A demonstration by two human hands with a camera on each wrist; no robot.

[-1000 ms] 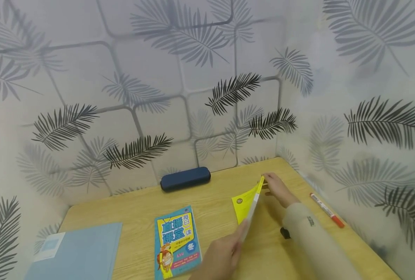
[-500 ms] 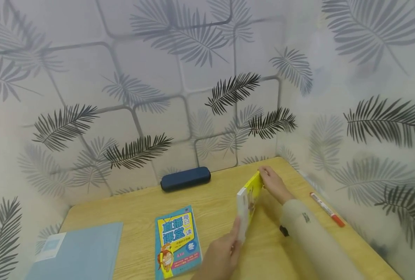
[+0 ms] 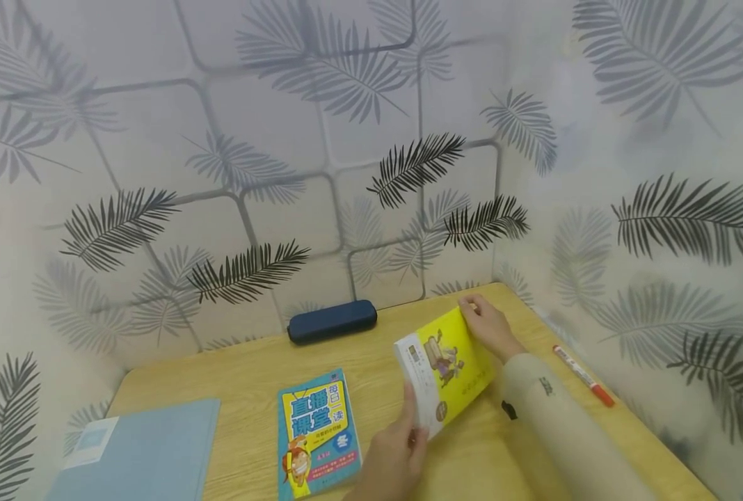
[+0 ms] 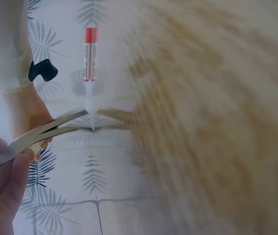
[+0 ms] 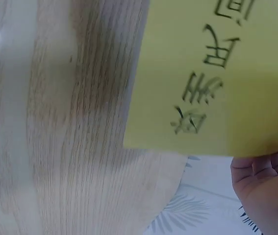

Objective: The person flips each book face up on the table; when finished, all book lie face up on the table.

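A yellow book (image 3: 472, 355) with a white band and a cartoon picture on its cover is held tilted above the table in the head view. My left hand (image 3: 392, 449) pinches its near white corner, thumb on the cover side. At the far upper edge, my right hand (image 3: 489, 327) grips the book. The left wrist view shows the book's pages (image 4: 26, 139) edge-on between the fingers of the left hand (image 4: 1, 188). Large dark characters cover the yellow face (image 5: 192, 83) in the right wrist view, with the right hand (image 5: 264, 181) at its lower edge.
A blue book (image 3: 318, 431) with a cartoon cover lies left of my left hand. Further left is a light blue folder (image 3: 146, 445). A dark blue case (image 3: 332, 321) sits by the back wall, and a red-capped marker (image 3: 583, 376) lies near the table's right edge.
The yellow book has turned from nearly edge-on to show its picture cover to the head camera. Its white band has swung left; both hands have kept hold of it.
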